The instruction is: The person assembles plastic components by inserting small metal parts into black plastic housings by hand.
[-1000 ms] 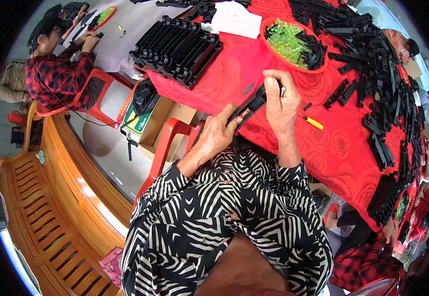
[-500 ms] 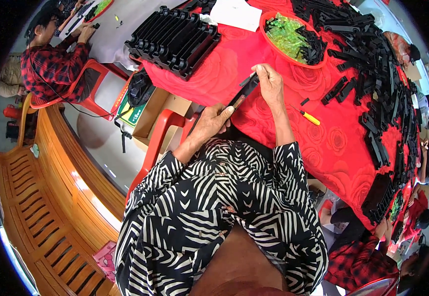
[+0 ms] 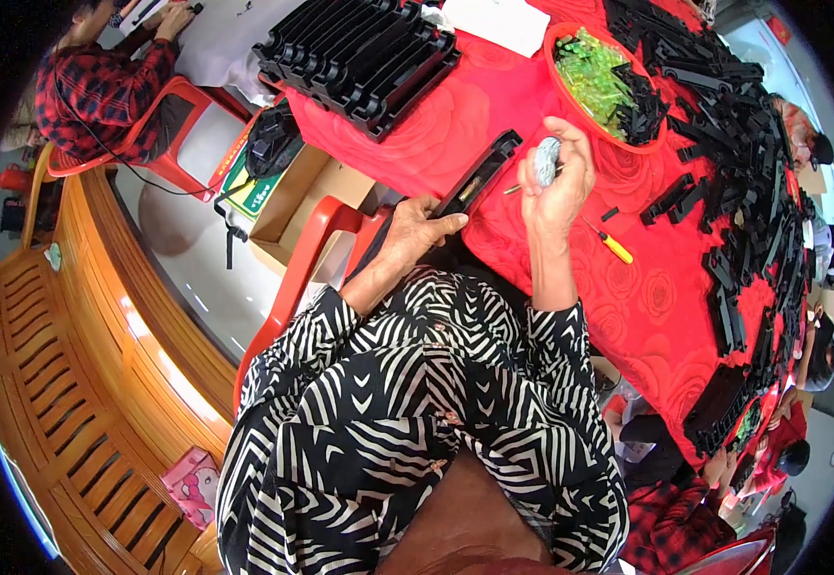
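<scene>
My left hand [image 3: 419, 228] is closed round the near end of a long, narrow black plastic part [image 3: 491, 159], its thumb on top. The part slants up and away to the right over the table edge, with a small brass-coloured strip in its channel. Just right of its far end, my right hand [image 3: 560, 182] grips a hand tool [image 3: 546, 161] with a pale, wrapped-looking handle. A thin metal tip sticks out from that fist toward the left; whether it is a screwdriver or an awl I cannot tell. Tool and part are apart.
The red rose-patterned cloth [image 3: 618, 307] carries a yellow-handled screwdriver [image 3: 616, 247], a red basin [image 3: 649, 144] of green and black pieces, stacked black parts [image 3: 354, 62] and a large black heap [image 3: 738, 201]. Left are a red chair [image 3: 287, 297], an open carton [image 3: 316, 192] and a wooden bench [image 3: 101, 383].
My right hand has left the black part's far end and now holds the pale-handled tool. The part stays in my left hand, its far end now uncovered. The view has shifted slightly.
</scene>
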`<action>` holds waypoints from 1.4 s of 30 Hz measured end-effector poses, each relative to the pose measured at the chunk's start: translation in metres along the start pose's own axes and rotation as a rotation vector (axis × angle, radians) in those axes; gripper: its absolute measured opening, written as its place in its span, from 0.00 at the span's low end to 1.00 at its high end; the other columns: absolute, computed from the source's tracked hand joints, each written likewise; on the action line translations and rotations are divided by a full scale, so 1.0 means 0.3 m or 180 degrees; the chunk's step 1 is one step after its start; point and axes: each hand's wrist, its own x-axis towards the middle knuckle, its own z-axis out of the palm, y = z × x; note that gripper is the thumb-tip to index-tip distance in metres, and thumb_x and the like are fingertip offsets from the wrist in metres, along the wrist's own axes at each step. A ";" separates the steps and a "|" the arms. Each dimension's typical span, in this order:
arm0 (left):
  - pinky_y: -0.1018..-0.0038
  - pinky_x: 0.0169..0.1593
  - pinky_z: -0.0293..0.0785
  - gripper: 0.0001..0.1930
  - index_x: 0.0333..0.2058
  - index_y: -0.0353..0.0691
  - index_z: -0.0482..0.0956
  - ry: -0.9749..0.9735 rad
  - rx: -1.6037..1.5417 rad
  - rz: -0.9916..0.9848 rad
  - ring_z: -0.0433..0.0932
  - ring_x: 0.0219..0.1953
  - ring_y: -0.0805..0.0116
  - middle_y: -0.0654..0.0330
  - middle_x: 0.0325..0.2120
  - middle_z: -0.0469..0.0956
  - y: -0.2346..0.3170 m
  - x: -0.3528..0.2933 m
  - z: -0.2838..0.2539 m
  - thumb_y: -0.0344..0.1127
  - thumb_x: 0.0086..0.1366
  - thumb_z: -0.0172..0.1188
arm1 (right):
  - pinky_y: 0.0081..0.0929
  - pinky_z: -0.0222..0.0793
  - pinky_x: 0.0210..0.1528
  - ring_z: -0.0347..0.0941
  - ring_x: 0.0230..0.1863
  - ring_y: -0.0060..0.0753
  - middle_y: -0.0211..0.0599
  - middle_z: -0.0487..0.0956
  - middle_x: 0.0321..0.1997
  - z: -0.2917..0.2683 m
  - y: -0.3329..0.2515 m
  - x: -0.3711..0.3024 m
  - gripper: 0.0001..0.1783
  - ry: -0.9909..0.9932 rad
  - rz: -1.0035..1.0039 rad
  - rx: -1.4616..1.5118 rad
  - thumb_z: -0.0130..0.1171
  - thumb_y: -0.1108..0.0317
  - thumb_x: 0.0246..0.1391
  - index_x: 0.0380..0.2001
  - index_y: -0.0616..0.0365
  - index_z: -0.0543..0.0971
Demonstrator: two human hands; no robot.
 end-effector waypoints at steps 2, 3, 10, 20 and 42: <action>0.81 0.18 0.60 0.16 0.27 0.30 0.74 -0.0021 -0.0189 -0.0108 0.66 0.15 0.78 0.63 0.15 0.71 -0.004 0.006 0.007 0.38 0.48 0.67 | 0.18 0.48 0.08 0.51 0.06 0.20 0.32 0.63 0.11 0.024 0.024 -0.015 0.14 -0.0106 0.0154 0.0220 0.34 0.72 0.51 0.34 0.65 0.70; 0.81 0.18 0.59 0.15 0.27 0.30 0.73 -0.0047 -0.0342 -0.0174 0.66 0.14 0.79 0.64 0.15 0.71 -0.006 0.007 0.010 0.36 0.48 0.66 | 0.18 0.49 0.09 0.51 0.07 0.19 0.32 0.63 0.11 0.031 0.043 -0.022 0.13 -0.0259 0.0176 0.0286 0.35 0.72 0.50 0.34 0.66 0.69; 0.84 0.18 0.57 0.12 0.31 0.33 0.72 -0.0197 -0.0814 -0.0283 0.65 0.16 0.80 0.64 0.19 0.71 0.010 0.001 0.009 0.31 0.50 0.64 | 0.18 0.50 0.10 0.53 0.08 0.19 0.34 0.65 0.15 0.030 0.122 -0.048 0.13 -0.0454 0.0353 0.0302 0.35 0.73 0.49 0.33 0.68 0.69; 0.82 0.16 0.56 0.12 0.30 0.31 0.73 -0.0066 -0.0926 -0.0280 0.63 0.13 0.80 0.66 0.15 0.69 -0.005 0.002 0.023 0.31 0.48 0.65 | 0.19 0.49 0.09 0.51 0.06 0.20 0.34 0.62 0.13 0.036 0.152 -0.076 0.14 -0.0417 0.0087 -0.0591 0.34 0.71 0.48 0.30 0.67 0.69; 0.81 0.14 0.58 0.11 0.25 0.33 0.72 -0.0191 -0.0901 -0.0201 0.64 0.12 0.78 0.62 0.13 0.71 -0.007 0.040 0.013 0.33 0.48 0.64 | 0.19 0.51 0.11 0.56 0.08 0.21 0.32 0.65 0.12 0.045 0.176 -0.059 0.13 -0.0644 -0.0027 -0.1323 0.35 0.71 0.46 0.24 0.63 0.71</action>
